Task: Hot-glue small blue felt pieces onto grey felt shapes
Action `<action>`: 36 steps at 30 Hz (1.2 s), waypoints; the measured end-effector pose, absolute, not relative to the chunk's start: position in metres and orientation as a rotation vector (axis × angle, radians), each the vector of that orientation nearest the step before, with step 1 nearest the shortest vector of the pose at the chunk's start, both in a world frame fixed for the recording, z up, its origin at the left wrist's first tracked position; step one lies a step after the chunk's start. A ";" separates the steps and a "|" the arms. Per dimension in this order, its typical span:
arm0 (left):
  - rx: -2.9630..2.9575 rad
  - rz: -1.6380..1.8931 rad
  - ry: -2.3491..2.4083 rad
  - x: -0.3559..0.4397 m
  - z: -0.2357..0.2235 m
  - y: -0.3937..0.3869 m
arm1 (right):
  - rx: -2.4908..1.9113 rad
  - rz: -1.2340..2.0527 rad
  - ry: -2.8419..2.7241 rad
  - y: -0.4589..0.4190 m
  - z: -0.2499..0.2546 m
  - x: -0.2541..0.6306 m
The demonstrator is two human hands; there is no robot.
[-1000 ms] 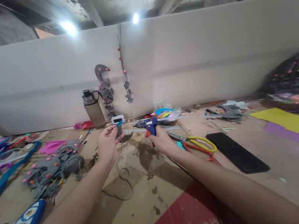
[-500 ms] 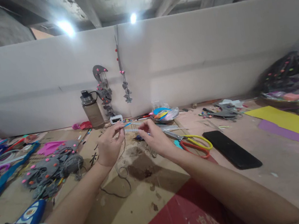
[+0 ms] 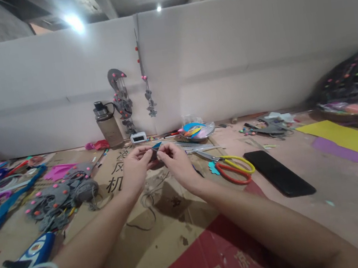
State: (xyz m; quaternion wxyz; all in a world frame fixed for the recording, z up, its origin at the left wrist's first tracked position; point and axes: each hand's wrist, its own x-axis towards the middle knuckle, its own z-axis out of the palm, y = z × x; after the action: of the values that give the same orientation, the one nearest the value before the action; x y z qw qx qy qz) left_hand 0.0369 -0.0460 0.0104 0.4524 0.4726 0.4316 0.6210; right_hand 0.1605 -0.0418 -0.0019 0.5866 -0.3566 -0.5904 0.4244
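Over the cardboard, my left hand and my right hand meet with their fingertips pinched together. Between them is a small dark piece, with a bit of blue showing at its top; the fingers cover most of it, so its exact kind is unclear. A thin grey cord lies in loose loops on the cardboard below the hands. To the right of my right hand are scissors with red and yellow handles, beside a small turquoise cut-out.
A black phone lies on the right, near yellow and purple sheets. Grey felt pieces with pink beads are heaped on the left. A bottle and a small white timer stand by the white wall.
My hands were a little apart and have come together on the small dark piece. The right fingers, loosely curled before, now pinch it. The view has tilted slightly downward.
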 end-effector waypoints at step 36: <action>1.029 1.453 1.009 0.044 0.009 -0.052 | -0.928 0.933 -1.398 -0.038 -0.004 0.176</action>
State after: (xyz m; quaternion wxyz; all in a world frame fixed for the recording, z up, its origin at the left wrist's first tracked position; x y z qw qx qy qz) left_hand 0.0444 -0.0520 0.0088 0.5204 0.4294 0.4210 0.6062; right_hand 0.1756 -0.0375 -0.0037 0.5737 -0.3961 -0.5964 0.3980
